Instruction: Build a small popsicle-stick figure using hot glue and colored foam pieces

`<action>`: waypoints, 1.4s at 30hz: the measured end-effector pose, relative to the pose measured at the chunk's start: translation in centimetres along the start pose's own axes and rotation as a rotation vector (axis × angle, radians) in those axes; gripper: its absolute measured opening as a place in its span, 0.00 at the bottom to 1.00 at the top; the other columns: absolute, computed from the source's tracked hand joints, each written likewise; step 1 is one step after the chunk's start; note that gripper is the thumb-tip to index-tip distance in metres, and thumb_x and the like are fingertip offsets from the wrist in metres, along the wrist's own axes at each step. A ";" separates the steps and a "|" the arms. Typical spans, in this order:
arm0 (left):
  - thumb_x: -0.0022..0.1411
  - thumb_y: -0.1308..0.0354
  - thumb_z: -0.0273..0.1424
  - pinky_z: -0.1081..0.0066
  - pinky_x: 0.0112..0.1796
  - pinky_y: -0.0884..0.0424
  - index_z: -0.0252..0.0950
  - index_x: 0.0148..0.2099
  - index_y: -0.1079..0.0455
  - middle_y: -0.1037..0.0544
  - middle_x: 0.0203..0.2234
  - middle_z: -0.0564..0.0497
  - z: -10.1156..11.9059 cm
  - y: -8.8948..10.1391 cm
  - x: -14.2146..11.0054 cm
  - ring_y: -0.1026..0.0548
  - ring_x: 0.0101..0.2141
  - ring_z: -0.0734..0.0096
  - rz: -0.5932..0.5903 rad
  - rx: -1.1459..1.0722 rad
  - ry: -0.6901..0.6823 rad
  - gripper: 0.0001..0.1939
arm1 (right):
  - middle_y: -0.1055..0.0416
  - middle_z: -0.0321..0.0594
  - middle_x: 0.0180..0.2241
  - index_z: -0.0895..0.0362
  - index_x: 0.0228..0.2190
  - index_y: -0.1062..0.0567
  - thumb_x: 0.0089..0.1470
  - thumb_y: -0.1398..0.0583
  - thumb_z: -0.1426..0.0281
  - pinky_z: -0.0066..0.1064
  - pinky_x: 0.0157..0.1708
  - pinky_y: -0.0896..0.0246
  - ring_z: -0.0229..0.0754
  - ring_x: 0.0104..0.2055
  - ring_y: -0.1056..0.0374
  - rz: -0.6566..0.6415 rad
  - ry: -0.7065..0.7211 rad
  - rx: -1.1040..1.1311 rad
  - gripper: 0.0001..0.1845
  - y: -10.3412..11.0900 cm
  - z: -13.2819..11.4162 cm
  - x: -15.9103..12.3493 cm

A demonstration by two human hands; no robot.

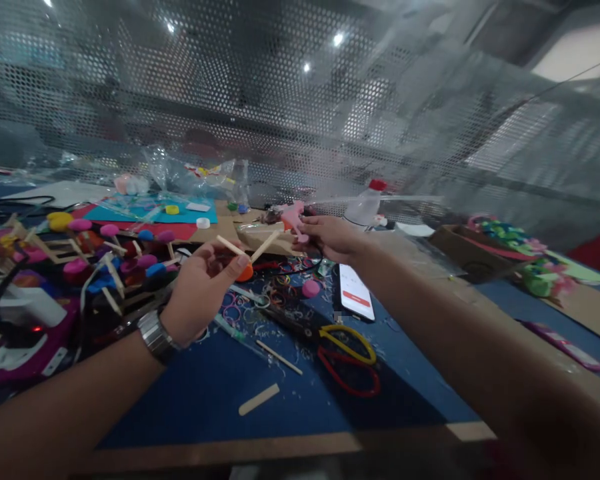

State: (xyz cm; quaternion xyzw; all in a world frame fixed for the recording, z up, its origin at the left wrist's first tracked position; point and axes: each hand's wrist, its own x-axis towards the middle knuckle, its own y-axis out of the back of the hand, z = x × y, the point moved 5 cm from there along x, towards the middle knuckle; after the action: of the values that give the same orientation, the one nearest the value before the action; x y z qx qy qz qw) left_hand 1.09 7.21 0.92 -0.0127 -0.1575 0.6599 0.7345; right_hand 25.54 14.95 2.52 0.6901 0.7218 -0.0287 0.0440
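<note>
My left hand [200,293], with a metal watch on its wrist, is closed around an orange bottle cap [245,272] with two wooden sticks [250,250] standing out of it in a V. My right hand [333,238] reaches forward and grips a pink glue gun [293,218], whose nozzle points left toward the upper end of one stick. Both hands hover above a blue work mat [205,393].
Scissors with yellow and red handles [347,350], a phone [356,293], rubber bands and loose sticks [259,399] lie on the mat. Finished cap-and-stick pieces [105,253] pile at left. A white bottle with a red cap [365,203] stands behind. A perforated screen rises at the back.
</note>
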 end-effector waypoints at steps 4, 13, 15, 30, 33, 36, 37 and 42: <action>0.43 0.22 0.40 0.66 0.39 0.23 0.36 0.43 0.25 0.20 0.32 0.52 0.2 -0.3 -0.2 0.22 0.34 0.69 -0.025 -0.057 0.018 0.27 | 0.29 0.34 0.19 0.58 0.24 0.24 0.56 0.34 0.75 0.26 0.23 0.29 0.33 0.19 0.34 0.022 -0.011 -0.097 0.10 -1.4 1.0 1.4; 0.47 0.24 0.34 0.66 0.36 0.23 0.35 0.54 0.31 0.20 0.36 0.48 -0.1 -0.4 -0.6 0.20 0.35 0.66 -0.108 -0.007 0.057 0.34 | 0.30 0.34 0.17 0.58 0.20 0.24 0.55 0.34 0.67 0.29 0.22 0.43 0.35 0.19 0.39 0.121 0.142 -0.444 0.14 -2.1 1.5 1.7; 0.48 0.24 0.35 0.67 0.35 0.24 0.36 0.57 0.31 0.21 0.36 0.49 -0.2 -0.3 -0.6 0.21 0.35 0.66 -0.114 0.024 0.048 0.35 | 0.32 0.34 0.15 0.58 0.18 0.25 0.55 0.36 0.67 0.30 0.24 0.44 0.36 0.20 0.40 0.164 0.208 -0.538 0.16 -1.5 0.9 1.3; 0.57 0.29 0.33 0.75 0.38 0.26 0.34 0.45 0.23 0.20 0.40 0.49 -0.5 -0.9 -0.8 0.23 0.37 0.73 -0.077 -0.081 0.196 0.15 | 0.20 0.44 0.33 0.54 0.33 0.23 0.59 0.41 0.73 0.44 0.43 0.33 0.49 0.38 0.27 0.170 1.041 -1.031 0.06 -2.3 0.8 -10.4; 0.66 0.37 0.27 0.76 0.37 0.26 0.32 0.41 0.22 0.19 0.33 0.49 -0.6 -1.0 -0.9 0.22 0.34 0.74 -0.011 -0.130 0.313 0.04 | 0.22 0.42 0.31 0.55 0.34 0.23 0.60 0.42 0.73 0.35 0.34 0.34 0.44 0.32 0.28 0.093 0.956 -1.054 0.07 -1.4 0.8 -9.9; 0.70 0.45 0.23 0.74 0.36 0.24 0.31 0.38 0.23 0.19 0.32 0.48 -0.5 -1.1 -1.0 0.21 0.31 0.74 0.066 -0.216 0.364 0.10 | 0.23 0.41 0.30 0.56 0.33 0.22 0.59 0.41 0.73 0.32 0.32 0.36 0.41 0.30 0.29 -0.018 0.781 -1.154 0.06 -0.9 1.2 -9.3; 0.71 0.47 0.22 0.73 0.37 0.23 0.30 0.37 0.23 0.19 0.33 0.48 -0.4 -1.2 -1.0 0.20 0.31 0.73 0.085 -0.233 0.378 0.12 | 0.23 0.42 0.30 0.56 0.32 0.22 0.58 0.40 0.72 0.33 0.33 0.36 0.42 0.31 0.29 -0.047 0.722 -1.209 0.06 -0.8 1.5 -9.1; 0.71 0.47 0.21 0.74 0.37 0.21 0.30 0.36 0.23 0.19 0.32 0.47 -0.4 -1.0 -1.2 0.19 0.32 0.72 0.135 -0.220 0.415 0.12 | 0.21 0.50 0.39 0.59 0.36 0.19 0.59 0.38 0.65 0.38 0.41 0.33 0.51 0.41 0.24 -0.029 0.467 -1.407 0.11 -0.2 2.2 -8.5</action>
State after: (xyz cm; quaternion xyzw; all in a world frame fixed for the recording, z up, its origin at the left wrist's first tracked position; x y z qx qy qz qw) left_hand 2.10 6.00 0.52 -0.2383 -0.0731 0.6698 0.6994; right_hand 25.77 6.22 1.24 0.4773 0.5694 0.5875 0.3206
